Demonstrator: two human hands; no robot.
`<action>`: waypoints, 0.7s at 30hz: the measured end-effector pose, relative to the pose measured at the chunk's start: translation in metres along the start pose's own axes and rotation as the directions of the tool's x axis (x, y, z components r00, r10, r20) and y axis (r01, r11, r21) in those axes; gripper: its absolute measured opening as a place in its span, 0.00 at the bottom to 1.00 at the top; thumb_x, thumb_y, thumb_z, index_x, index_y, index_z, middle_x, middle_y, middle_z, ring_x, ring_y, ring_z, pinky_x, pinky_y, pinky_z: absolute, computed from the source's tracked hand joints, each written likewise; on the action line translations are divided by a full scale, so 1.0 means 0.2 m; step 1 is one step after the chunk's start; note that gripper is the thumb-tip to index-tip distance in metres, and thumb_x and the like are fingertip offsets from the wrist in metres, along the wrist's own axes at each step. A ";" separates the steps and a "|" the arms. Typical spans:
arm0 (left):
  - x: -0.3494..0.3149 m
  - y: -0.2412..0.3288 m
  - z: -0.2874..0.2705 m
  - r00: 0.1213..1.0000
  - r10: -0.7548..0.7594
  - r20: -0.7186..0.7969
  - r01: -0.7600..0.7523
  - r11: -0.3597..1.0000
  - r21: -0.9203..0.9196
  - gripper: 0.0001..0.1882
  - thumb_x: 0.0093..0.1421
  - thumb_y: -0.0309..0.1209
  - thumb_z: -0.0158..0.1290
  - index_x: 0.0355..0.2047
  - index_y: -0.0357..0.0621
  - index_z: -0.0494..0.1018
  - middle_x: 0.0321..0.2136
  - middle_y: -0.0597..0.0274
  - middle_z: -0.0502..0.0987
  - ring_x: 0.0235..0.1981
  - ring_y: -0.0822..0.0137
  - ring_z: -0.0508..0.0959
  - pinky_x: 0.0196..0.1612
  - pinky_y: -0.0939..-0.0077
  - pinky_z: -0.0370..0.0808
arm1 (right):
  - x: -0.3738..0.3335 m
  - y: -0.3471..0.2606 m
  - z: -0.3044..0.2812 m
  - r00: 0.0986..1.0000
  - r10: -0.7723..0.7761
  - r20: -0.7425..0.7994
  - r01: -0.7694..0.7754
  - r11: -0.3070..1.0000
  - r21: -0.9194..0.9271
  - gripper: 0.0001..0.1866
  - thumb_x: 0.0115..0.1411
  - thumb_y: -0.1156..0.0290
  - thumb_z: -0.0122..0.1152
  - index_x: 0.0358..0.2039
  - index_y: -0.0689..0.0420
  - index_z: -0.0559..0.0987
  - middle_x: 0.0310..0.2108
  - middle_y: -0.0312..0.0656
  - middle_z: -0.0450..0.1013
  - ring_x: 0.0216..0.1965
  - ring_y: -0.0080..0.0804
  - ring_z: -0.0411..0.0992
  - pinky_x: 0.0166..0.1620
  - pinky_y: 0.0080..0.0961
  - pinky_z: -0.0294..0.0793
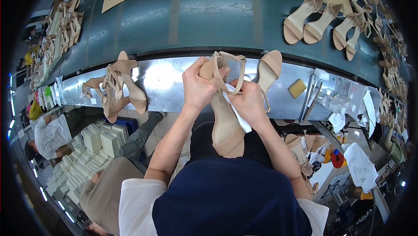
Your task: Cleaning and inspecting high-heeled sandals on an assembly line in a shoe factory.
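Both your hands are closed on one beige sandal (227, 136), held over the near edge of the metal tabletop (165, 79), its toe pointing toward you. Your left hand (200, 86) grips it around the heel end; your right hand (249, 103) pinches a white cloth (242, 122) along its side, close by the ankle strap (242, 73). On the tabletop's left part you have a cluster of sandals (138, 93). Right of its middle lies a single sandal (271, 66), then a yellow sponge (297, 88), slim tools (308, 97) and clear bottles (337, 103). Beyond the tabletop's far edge runs a green conveyor belt (213, 18), carrying more sandals (297, 23).
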State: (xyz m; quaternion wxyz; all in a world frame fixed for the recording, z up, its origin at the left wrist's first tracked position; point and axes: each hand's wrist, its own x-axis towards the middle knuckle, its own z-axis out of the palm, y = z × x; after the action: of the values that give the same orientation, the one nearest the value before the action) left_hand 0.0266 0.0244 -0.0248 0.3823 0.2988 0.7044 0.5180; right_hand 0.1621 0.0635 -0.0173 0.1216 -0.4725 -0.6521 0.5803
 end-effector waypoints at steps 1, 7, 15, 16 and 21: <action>0.00 -0.01 0.00 1.000 -0.005 -0.002 0.005 1.000 -0.003 0.11 0.48 0.29 0.63 0.25 0.36 0.73 0.19 0.65 0.75 0.22 0.78 0.71 0.26 0.82 0.70 | 0.00 0.01 0.00 1.000 0.004 0.004 -0.004 1.000 -0.003 0.09 0.49 0.77 0.59 0.31 0.67 0.79 0.21 0.43 0.75 0.24 0.21 0.71 0.29 0.23 0.70; 0.00 -0.04 -0.01 1.000 -0.001 0.012 0.002 0.993 -0.116 0.11 0.49 0.29 0.63 0.25 0.37 0.73 0.19 0.66 0.75 0.22 0.78 0.72 0.26 0.82 0.70 | -0.02 0.16 -0.03 0.978 0.111 0.174 -0.176 0.886 0.428 0.11 0.50 0.79 0.53 0.33 0.67 0.79 0.27 0.38 0.76 0.30 0.17 0.71 0.34 0.16 0.70; 0.00 -0.04 -0.01 0.993 -0.015 0.116 0.042 0.973 -0.228 0.10 0.51 0.28 0.62 0.29 0.36 0.73 0.23 0.66 0.75 0.25 0.78 0.73 0.29 0.83 0.70 | -0.06 0.19 -0.03 0.993 0.026 0.111 -0.066 0.926 0.372 0.11 0.49 0.80 0.52 0.34 0.67 0.78 0.28 0.38 0.75 0.31 0.19 0.72 0.36 0.18 0.71; 0.00 -0.05 -0.01 0.993 -0.013 0.116 0.040 0.973 -0.229 0.10 0.51 0.28 0.62 0.29 0.36 0.73 0.23 0.66 0.75 0.25 0.78 0.73 0.29 0.83 0.70 | -0.07 0.20 -0.03 0.994 0.006 0.111 -0.051 0.911 0.410 0.11 0.49 0.80 0.53 0.34 0.67 0.78 0.27 0.38 0.75 0.32 0.19 0.72 0.36 0.18 0.71; -0.01 -0.06 0.01 0.990 -0.016 0.143 0.066 0.935 -0.349 0.10 0.52 0.27 0.60 0.32 0.36 0.72 0.24 0.66 0.75 0.25 0.76 0.73 0.29 0.82 0.71 | -0.10 0.21 -0.05 0.995 0.042 0.090 -0.076 0.909 0.410 0.10 0.48 0.81 0.53 0.32 0.67 0.77 0.27 0.38 0.75 0.31 0.19 0.71 0.35 0.17 0.71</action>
State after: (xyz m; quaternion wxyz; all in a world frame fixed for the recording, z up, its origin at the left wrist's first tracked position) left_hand 0.0292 0.0216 -0.0362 0.4882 0.2457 0.5780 0.6060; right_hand 0.1993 0.0495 -0.0437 0.1750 -0.4323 -0.5045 0.7266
